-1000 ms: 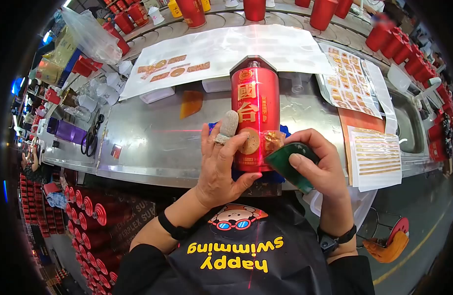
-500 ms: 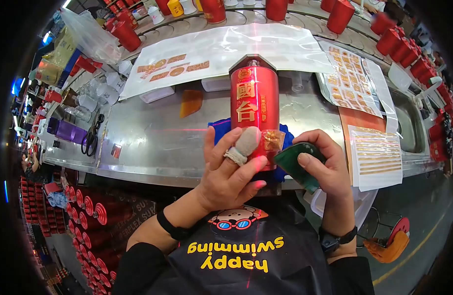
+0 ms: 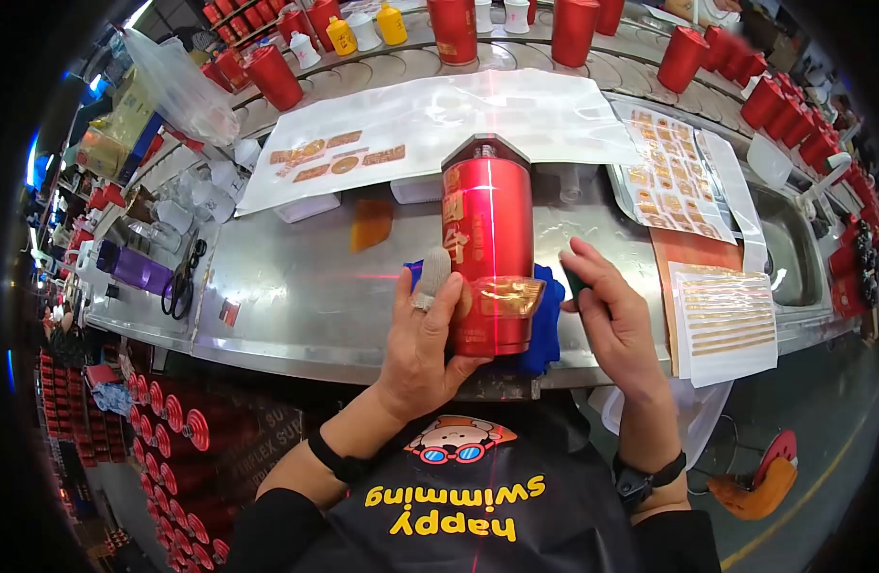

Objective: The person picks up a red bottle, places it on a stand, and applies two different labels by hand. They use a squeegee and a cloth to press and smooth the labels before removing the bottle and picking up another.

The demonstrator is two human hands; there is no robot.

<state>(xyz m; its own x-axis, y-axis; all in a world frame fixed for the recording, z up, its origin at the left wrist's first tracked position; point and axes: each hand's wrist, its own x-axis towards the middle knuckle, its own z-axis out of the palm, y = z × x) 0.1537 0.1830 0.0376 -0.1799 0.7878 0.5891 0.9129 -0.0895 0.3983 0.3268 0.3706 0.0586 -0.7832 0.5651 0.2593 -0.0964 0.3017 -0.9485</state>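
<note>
1. Red bottle (image 3: 487, 248), upright on a blue cloth (image 3: 544, 329) at the near edge of the steel bench (image 3: 296, 277); gripped low on its side by the left hand (image 3: 422, 334), fingers curled round, thumb at the front.
2. Held from one side only: likely to tip or slide off the cloth toward the edge under a hard sideways push.
3. Gold label (image 3: 507, 296) low on the front, glossy and seemingly partly loose: prone to creasing, trapping bubbles or sitting crooked if pressed unevenly.
4. Right hand (image 3: 616, 320) just beside the bottle, clenched on a dark green pad (image 3: 575, 284), mostly hidden: could slip from the fingers or scuff the red finish.
5. Wrapped finger (image 3: 433, 277) close to the label: may snag on a sticky edge.
</note>
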